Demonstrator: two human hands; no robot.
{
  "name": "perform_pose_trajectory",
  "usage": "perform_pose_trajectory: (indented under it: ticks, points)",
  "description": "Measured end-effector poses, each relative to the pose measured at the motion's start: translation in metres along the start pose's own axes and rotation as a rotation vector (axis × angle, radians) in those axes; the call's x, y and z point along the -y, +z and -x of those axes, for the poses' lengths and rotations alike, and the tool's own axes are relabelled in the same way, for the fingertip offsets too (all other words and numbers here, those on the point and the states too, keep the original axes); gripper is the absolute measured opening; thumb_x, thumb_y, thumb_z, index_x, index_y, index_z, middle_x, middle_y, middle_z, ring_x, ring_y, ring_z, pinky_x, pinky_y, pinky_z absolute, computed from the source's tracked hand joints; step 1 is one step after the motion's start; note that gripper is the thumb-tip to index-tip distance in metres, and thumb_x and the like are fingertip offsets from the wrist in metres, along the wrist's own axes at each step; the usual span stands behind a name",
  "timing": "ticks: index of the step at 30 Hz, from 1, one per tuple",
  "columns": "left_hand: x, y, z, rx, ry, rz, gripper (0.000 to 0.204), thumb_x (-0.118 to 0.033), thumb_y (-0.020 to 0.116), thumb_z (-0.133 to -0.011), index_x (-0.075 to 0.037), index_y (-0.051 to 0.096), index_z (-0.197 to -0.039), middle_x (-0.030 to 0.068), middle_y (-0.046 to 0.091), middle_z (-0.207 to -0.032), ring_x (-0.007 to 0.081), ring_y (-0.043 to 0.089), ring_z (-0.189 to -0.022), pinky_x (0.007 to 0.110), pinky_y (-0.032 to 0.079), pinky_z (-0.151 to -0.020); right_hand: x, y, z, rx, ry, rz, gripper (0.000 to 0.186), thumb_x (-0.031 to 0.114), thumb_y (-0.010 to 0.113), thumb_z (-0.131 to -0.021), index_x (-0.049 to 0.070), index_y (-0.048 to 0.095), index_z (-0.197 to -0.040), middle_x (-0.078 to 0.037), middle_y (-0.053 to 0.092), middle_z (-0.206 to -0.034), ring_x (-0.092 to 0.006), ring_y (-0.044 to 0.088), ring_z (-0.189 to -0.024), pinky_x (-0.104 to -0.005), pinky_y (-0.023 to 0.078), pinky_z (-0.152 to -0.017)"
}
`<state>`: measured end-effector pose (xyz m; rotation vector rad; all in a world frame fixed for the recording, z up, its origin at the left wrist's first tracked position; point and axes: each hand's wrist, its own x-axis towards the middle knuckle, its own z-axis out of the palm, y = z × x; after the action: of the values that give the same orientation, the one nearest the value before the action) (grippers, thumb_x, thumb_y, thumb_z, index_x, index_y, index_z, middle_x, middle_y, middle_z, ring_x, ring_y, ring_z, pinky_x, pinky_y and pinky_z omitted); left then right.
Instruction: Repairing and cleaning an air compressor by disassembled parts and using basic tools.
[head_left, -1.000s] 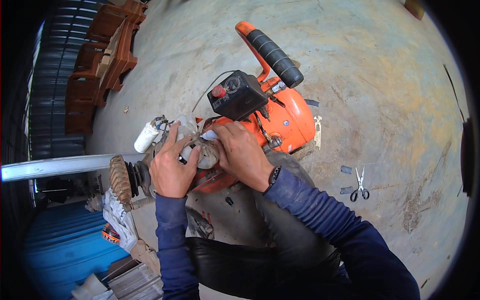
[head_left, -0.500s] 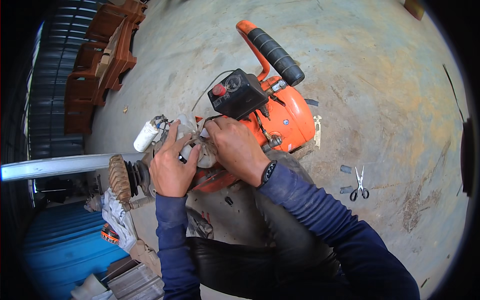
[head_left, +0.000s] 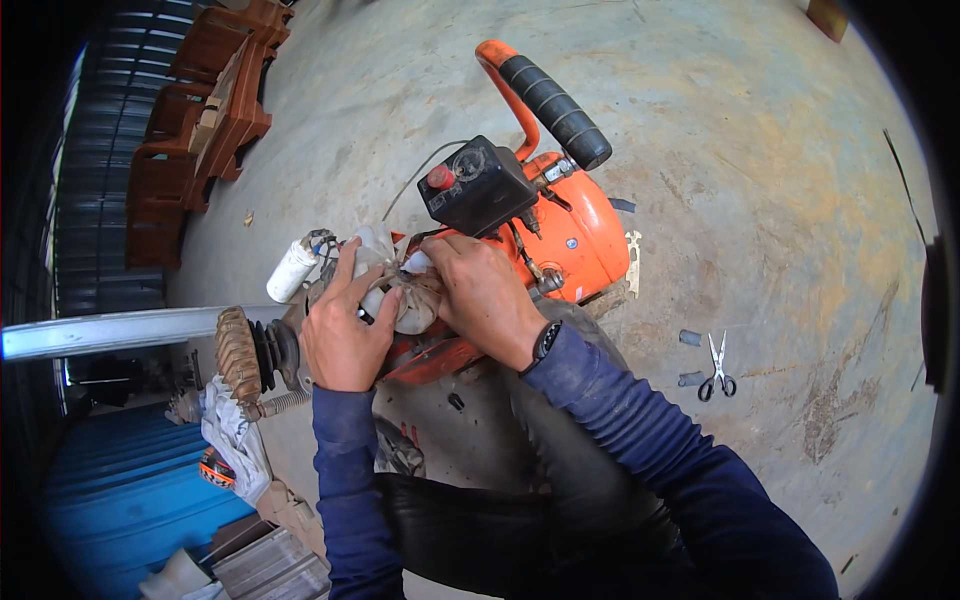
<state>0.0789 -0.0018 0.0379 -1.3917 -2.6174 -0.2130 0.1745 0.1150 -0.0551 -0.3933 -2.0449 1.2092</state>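
Observation:
An orange air compressor [head_left: 590, 240] lies in front of me, with a dusty grey motor part [head_left: 418, 308] at its left end. My left hand [head_left: 345, 335] grips the left side of this part, thumb and forefinger spread around it. My right hand [head_left: 485, 295] is closed at the part's upper right, fingertips pinching a small white piece [head_left: 416, 263] like cloth or paper. The fingers hide most of that piece. Above my right hand is the black pressure switch box [head_left: 478, 185] with a red knob. A white cylindrical capacitor [head_left: 291, 272] on wires lies left of the motor part.
Black-handled scissors [head_left: 718, 370] and short grey pieces [head_left: 691, 338] lie on the concrete floor at right. The padded carrying handle [head_left: 553, 110] rises at the compressor's far side. At left are a ribbed pump cylinder [head_left: 238, 355], a metal beam [head_left: 120, 330] and blue sheeting [head_left: 120, 480].
My right hand has shifted slightly right, away from the middle of the motor part, and more of the white piece shows. My left hand stays in place.

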Motion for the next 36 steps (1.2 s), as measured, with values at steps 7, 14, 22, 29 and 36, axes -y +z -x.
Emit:
perform_pose_trajectory:
  ticks: [7, 14, 22, 29, 36]
  points:
    - [-0.002, 0.005, 0.004, -0.035, 0.035, -0.001, 0.035, -0.017, 0.077, -0.074, -0.007, 0.072, -0.107, 0.0091, 0.058, -0.134, 0.0332, 0.067, -0.1, 0.038, 0.054, -0.083, 0.0, -0.007, 0.007, -0.03, -0.008, -0.026, 0.026, -0.001, 0.064, -0.077, -0.002, 0.059, -0.102, -0.023, 0.063, -0.092, -0.0418, 0.062, -0.083, -0.046, 0.051, -0.071]
    - [0.019, -0.025, 0.052, -0.355, -0.063, 0.223, 0.038, -0.012, 0.075, -0.079, 0.001, 0.068, -0.114, 0.0156, 0.064, -0.125, 0.0252, 0.069, -0.101, 0.035, 0.053, -0.083, -0.01, -0.02, 0.043, 0.157, 0.585, -0.426, 0.024, 0.0, 0.06, -0.088, -0.004, 0.056, -0.112, -0.014, 0.067, -0.098, -0.0257, 0.07, -0.092, -0.0339, 0.057, -0.074]
    - [0.132, -0.076, 0.103, -1.189, -0.557, 0.169, 0.026, -0.007, 0.058, -0.093, -0.001, 0.067, -0.117, 0.0038, 0.068, -0.089, 0.0098, 0.051, -0.064, 0.026, 0.043, -0.056, 0.009, -0.042, 0.033, 0.264, 0.731, -1.135, 0.035, -0.004, 0.056, -0.092, -0.002, 0.049, -0.126, -0.011, 0.064, -0.109, -0.0231, 0.066, -0.104, -0.0317, 0.058, -0.086]
    - [0.241, -0.033, 0.111, -1.202, -1.136, 1.393, 0.032, -0.032, 0.05, -0.089, -0.009, 0.067, -0.104, -0.0019, 0.05, -0.074, 0.008, 0.031, -0.048, 0.023, 0.025, -0.045, 0.01, -0.053, 0.051, 0.091, 0.543, -0.951, 0.033, 0.001, 0.064, -0.089, 0.001, 0.053, -0.12, -0.009, 0.063, -0.114, -0.0166, 0.062, -0.101, -0.0296, 0.049, -0.09]
    - [0.267, 0.008, 0.113, -0.818, -1.174, 1.292, 0.028, -0.033, 0.054, -0.09, -0.009, 0.069, -0.093, -0.0015, 0.054, -0.072, 0.0081, 0.037, -0.048, 0.024, 0.023, -0.043, -0.124, -0.128, 0.14, -0.369, 0.537, -0.505, 0.026, 0.005, 0.067, -0.087, 0.005, 0.056, -0.111, 0.0, 0.061, -0.092, -0.0131, 0.058, -0.083, -0.03, 0.05, -0.075]
